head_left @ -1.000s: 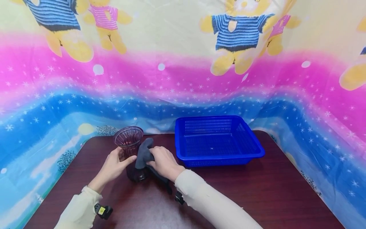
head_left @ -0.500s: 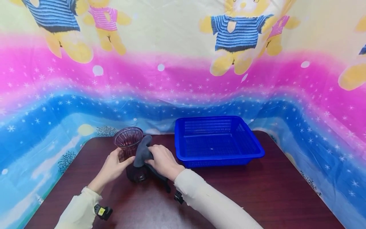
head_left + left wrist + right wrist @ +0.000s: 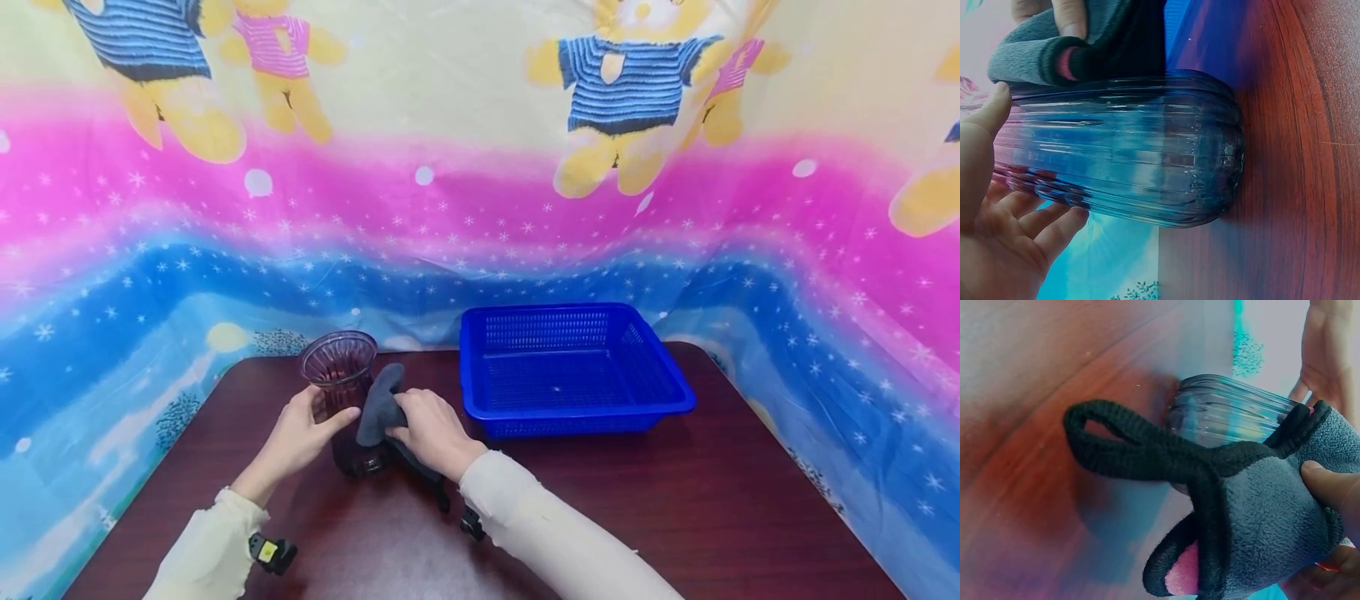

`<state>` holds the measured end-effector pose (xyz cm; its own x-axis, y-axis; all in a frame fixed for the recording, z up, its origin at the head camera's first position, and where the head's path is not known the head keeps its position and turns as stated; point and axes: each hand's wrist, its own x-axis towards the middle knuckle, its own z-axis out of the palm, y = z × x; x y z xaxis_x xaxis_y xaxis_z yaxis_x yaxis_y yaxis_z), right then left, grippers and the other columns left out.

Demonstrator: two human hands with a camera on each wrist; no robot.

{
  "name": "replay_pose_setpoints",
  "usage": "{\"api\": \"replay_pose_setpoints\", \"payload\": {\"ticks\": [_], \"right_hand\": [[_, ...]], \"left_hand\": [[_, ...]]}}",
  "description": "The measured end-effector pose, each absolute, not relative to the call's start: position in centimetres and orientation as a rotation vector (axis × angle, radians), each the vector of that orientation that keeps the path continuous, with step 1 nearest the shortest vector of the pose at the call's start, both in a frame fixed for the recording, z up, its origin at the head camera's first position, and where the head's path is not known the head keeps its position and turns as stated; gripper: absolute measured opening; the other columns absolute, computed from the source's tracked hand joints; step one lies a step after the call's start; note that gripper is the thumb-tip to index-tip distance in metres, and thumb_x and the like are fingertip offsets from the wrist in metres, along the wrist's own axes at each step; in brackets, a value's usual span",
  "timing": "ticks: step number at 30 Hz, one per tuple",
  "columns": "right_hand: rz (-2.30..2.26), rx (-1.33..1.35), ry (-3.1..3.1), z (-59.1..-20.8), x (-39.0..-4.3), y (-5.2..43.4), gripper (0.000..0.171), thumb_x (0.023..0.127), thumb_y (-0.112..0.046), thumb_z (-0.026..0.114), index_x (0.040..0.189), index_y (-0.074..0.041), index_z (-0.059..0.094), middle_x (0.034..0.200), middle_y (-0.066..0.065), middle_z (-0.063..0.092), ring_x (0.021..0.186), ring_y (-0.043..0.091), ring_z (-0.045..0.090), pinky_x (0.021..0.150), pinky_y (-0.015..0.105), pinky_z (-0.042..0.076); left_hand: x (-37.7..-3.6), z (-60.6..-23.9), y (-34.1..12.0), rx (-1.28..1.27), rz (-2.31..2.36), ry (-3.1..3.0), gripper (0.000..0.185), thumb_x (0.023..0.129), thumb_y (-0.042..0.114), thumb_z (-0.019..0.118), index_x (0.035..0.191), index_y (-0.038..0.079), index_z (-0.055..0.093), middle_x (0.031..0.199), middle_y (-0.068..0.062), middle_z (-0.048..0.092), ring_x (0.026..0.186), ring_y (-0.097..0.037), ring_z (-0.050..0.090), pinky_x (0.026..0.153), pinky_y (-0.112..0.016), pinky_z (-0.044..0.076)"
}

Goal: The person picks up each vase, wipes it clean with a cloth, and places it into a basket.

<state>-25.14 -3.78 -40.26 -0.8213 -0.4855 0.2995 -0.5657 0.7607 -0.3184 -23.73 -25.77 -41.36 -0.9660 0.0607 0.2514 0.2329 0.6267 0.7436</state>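
Note:
A ribbed, purple-tinted glass vase (image 3: 337, 360) with a flared rim stands upright on the table. My left hand (image 3: 296, 429) holds it round the middle from the left, thumb in front and fingers behind. In my right hand (image 3: 433, 427) a grey cloth (image 3: 381, 408) is bunched and pinched, lying against the vase's right side. The right wrist view shows the cloth's black edging (image 3: 1210, 506), a hanging loop and a bit of pink underside. In the left wrist view the vase's lower body (image 3: 1129, 147) is seen through to the tabletop, and the cloth touches it above the thumb.
A blue plastic basket (image 3: 577, 414) with perforated walls sits at the back right of the dark wooden table (image 3: 675, 517). Behind the table hangs a patterned curtain (image 3: 480, 217) with teddy bears, which also runs along both sides.
The right hand and cloth shift slightly up and left along the vase, then back down and right. The left hand keeps its hold and the vase stays in place.

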Motion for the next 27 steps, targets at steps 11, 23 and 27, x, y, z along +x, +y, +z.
{"api": "replay_pose_setpoints", "payload": {"ticks": [11, 23, 27], "right_hand": [[0.545, 0.814, -2.812, -42.2, -25.1, -3.5, 0.025, 0.087, -0.032, 0.081, 0.102, -0.014, 0.074, 0.094, 0.002, 0.074, 0.091, 0.017, 0.069, 0.078, 0.032, 0.056], [0.479, 0.836, -2.838, -44.1, -25.2, -3.3, 0.025, 0.086, -0.031, 0.082, 0.104, -0.015, 0.074, 0.092, 0.002, 0.073, 0.09, 0.018, 0.069, 0.078, 0.031, 0.056], [0.466, 0.832, -2.849, -44.5, -25.2, -3.4, 0.025, 0.085, -0.031, 0.082, 0.102, -0.014, 0.074, 0.09, 0.002, 0.072, 0.088, 0.017, 0.068, 0.075, 0.031, 0.055]], "left_hand": [[-23.7, -41.3, -25.8, -0.241, -1.248, -2.642, 0.062, 0.096, 0.033, 0.069, 0.139, -0.006, 0.049, 0.131, -0.03, 0.064, 0.123, -0.042, 0.063, 0.1, -0.054, 0.053], [-23.7, -41.4, -25.9, -0.248, -1.243, -2.634, 0.061, 0.096, 0.032, 0.07, 0.138, -0.007, 0.05, 0.131, -0.031, 0.064, 0.123, -0.043, 0.063, 0.1, -0.055, 0.053], [-23.7, -41.4, -26.0, -0.234, -1.241, -2.645, 0.062, 0.096, 0.033, 0.069, 0.139, -0.007, 0.048, 0.134, -0.033, 0.061, 0.126, -0.045, 0.06, 0.102, -0.056, 0.051]]}}
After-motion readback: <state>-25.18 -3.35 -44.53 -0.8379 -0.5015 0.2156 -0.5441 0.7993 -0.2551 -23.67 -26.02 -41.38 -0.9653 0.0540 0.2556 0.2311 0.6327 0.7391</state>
